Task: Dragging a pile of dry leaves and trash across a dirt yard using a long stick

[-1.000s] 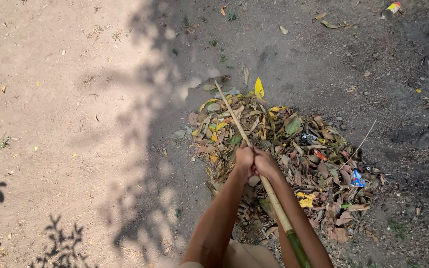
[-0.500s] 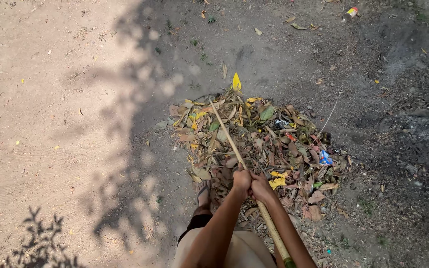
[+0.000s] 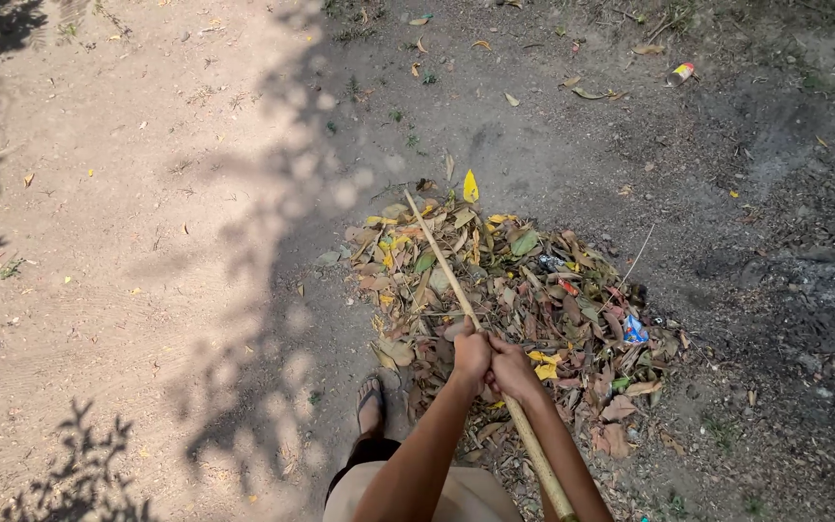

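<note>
Both of my hands grip a long bamboo stick that slants from the lower right up to the far left edge of a leaf pile. My left hand and my right hand sit side by side on the shaft, fingers wrapped around it. The stick's far end rests among the dry brown and yellow leaves. The pile also holds scraps of litter, among them a blue wrapper and a red scrap. My left foot in a sandal stands just left of the pile.
Bare sandy ground stretches to the left, crossed by tree shadows. Darker soil with scattered leaves lies to the right. A small yellow and red can lies far off at the upper right. A thin twig sticks out of the pile.
The stick's tip has been drawn back from the pile's far left edge toward me, and my hands have come lower in view. My sandalled foot now shows.
</note>
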